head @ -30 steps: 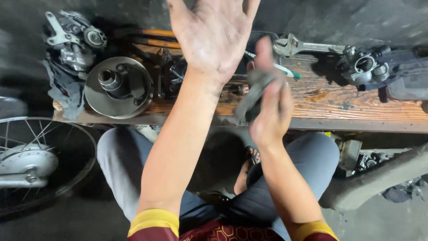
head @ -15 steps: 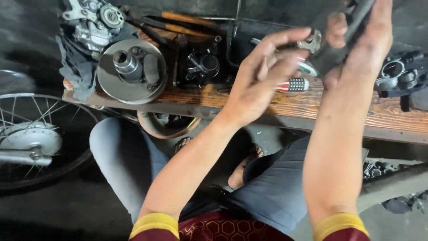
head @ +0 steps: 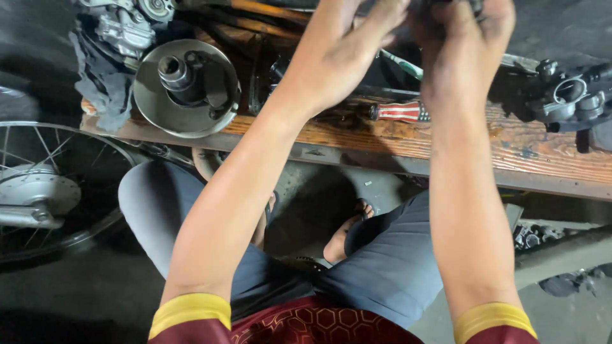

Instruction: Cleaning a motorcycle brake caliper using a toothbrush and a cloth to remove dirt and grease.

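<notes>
Head camera, looking down: a seated person in grey trousers and a maroon jersey with yellow cuffs raises both bare hands to the top edge of the frame, above a worn orange-brown wooden plank bench (head: 548, 150) strewn with motorcycle parts. The right hand (head: 462, 32) is curled around a small dark, greasy metal part (head: 440, 7) that is mostly cut off by the frame edge; its fingers are folded in over it, so the grip looks closed, though what kind of part it is cannot be told. The left hand (head: 347, 48) is half open, fingers bent forward and reaching to the same part, fingertips at or on it; whether they pinch it is hidden.

The part appears to be rigid metal, small enough for one hand, and probably oily, judging by the dark smudges on the right fingers, so it would likely be slippery and best held by wrapping the fingers round its body rather than by the tips.

On the bench below the hands lies a screwdriver with a red-and-white striped handle (head: 400, 112). To the left sits a round grey metal clutch-like disc with a dark hub (head: 186, 86), beside a dark rag (head: 102, 89) and a silver cast engine piece (head: 124, 28). At the right end rests a dark grey cast metal assembly (head: 570, 99). A spoked wheel with a silver hub (head: 38, 191) lies on the floor at left.
</notes>
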